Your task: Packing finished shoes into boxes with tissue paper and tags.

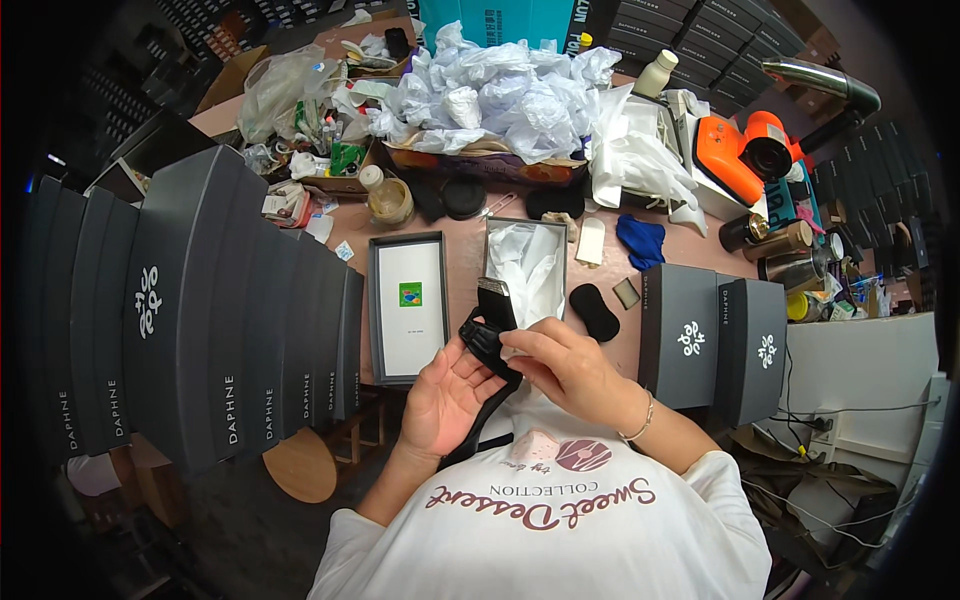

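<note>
A black heeled shoe (486, 341) is held in front of my chest, its block heel raised toward the open box. My left hand (440, 400) is palm up, its fingers curled under the shoe. From the other side, my right hand (565, 362) pinches at the shoe's edge with thumb and forefinger; the exact spot is partly hidden by the fingers. Just beyond the shoe is an open grey shoebox (566, 262) lined with white tissue paper (525, 262). Left of it lies a grey box lid (374, 310), its white inside facing up, with a small green card (410, 294) in it.
Grey shoeboxes (205, 330) stand in a long row at left; two more (680, 330) stand at right. Crumpled tissue (500, 90) fills a carton at the back. Around are a glue jar (388, 198), a blue cloth (640, 241), a black pad (595, 312) and an orange device (728, 160).
</note>
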The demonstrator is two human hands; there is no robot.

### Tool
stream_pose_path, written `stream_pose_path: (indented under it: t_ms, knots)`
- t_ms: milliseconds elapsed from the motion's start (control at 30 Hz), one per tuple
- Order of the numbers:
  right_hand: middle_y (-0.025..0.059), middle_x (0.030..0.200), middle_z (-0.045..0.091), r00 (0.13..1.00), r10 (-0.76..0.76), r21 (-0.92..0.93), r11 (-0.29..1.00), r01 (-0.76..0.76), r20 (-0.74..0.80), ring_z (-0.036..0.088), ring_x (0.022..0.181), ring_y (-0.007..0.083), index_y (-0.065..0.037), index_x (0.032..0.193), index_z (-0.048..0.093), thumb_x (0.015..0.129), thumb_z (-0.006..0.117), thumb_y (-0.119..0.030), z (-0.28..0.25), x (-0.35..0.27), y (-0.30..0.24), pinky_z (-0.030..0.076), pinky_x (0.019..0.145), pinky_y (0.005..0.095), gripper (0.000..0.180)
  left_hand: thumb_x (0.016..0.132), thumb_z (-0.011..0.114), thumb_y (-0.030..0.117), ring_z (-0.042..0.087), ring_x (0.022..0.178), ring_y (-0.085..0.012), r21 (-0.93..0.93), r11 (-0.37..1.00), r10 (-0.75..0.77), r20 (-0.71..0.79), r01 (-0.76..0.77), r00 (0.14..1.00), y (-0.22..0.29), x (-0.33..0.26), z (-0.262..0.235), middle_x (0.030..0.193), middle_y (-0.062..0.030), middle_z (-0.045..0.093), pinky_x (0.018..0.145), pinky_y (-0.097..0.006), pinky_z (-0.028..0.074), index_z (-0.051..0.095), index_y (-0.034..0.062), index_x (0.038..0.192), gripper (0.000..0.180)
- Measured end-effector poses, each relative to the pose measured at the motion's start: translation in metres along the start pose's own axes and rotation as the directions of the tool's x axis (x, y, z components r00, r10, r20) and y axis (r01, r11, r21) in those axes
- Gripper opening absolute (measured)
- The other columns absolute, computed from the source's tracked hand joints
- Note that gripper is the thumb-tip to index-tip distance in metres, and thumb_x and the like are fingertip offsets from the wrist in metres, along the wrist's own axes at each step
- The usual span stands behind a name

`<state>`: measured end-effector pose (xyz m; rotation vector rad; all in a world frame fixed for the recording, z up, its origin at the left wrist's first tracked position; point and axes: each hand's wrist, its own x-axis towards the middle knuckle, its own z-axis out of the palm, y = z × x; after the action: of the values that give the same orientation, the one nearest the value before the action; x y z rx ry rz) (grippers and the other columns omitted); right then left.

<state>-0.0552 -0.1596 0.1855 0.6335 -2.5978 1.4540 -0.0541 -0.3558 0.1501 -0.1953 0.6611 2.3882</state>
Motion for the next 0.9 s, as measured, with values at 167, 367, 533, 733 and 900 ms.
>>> stream_pose_path:
  t_ms: [167, 367, 533, 733, 900]
  knots:
    - [0.0098, 0.085, 0.056, 0.999, -0.045, -0.019, 0.999, 0.045, 0.007, 0.061, 0.070, 0.0257, -0.003, 0.095, 0.060, 0.078, 0.067, -0.003, 0.010, -0.017, 0.004, 0.051, 0.060, 0.0344, 0.019, 0.095, 0.047, 0.039, 0.051, 0.117, -0.0219, 0.042, 0.999, -0.015, -0.004, 0.015, 1.000, -0.001, -0.001, -0.003, 0.128, -0.0146, 0.050, 0.099, -0.037, 0.042, 0.024, 0.0022, 0.143, 0.065]
    - [0.0095, 0.083, 0.056, 0.990, -0.105, -0.161, 0.983, 0.090, -0.090, 0.062, 0.069, 0.0255, -0.003, 0.094, 0.059, 0.077, 0.067, -0.002, 0.015, -0.004, 0.004, 0.051, 0.058, 0.0338, 0.018, 0.096, 0.046, 0.037, 0.052, 0.115, -0.0206, 0.094, 0.995, -0.018, -0.006, 0.018, 1.000, -0.003, 0.000, 0.001, 0.125, -0.0138, 0.052, 0.099, -0.036, 0.042, 0.025, 0.0029, 0.143, 0.062]
    - [0.0099, 0.083, 0.055, 0.998, -0.064, -0.066, 0.996, 0.063, -0.019, 0.061, 0.066, 0.0270, -0.003, 0.093, 0.059, 0.078, 0.066, -0.003, 0.018, -0.022, 0.001, 0.049, 0.056, 0.0345, 0.017, 0.095, 0.046, 0.038, 0.052, 0.114, -0.0202, 0.047, 0.999, 0.017, -0.050, -0.015, 0.999, -0.003, -0.001, 0.002, 0.125, -0.0135, 0.052, 0.099, -0.036, 0.042, 0.025, 0.0038, 0.144, 0.063]
    - [0.0095, 0.083, 0.056, 0.997, -0.057, -0.129, 0.990, 0.050, -0.051, 0.061, 0.069, 0.0256, -0.002, 0.090, 0.060, 0.076, 0.068, 0.001, 0.013, -0.003, 0.001, 0.049, 0.058, 0.0329, 0.017, 0.094, 0.047, 0.042, 0.051, 0.115, -0.0205, 0.062, 0.998, -0.004, -0.013, 0.005, 1.000, -0.004, -0.002, 0.001, 0.127, -0.0132, 0.052, 0.099, -0.037, 0.042, 0.023, 0.0041, 0.145, 0.067]
    - [0.0097, 0.082, 0.054, 0.993, -0.117, -0.115, 0.987, 0.114, -0.021, 0.060, 0.065, 0.0270, -0.003, 0.095, 0.058, 0.078, 0.066, -0.004, 0.012, -0.014, 0.005, 0.049, 0.056, 0.0341, 0.018, 0.094, 0.046, 0.042, 0.051, 0.116, -0.0213, 0.064, 0.998, 0.001, -0.029, 0.001, 1.000, -0.005, -0.001, 0.000, 0.128, -0.0140, 0.051, 0.100, -0.037, 0.041, 0.023, 0.0041, 0.145, 0.068]
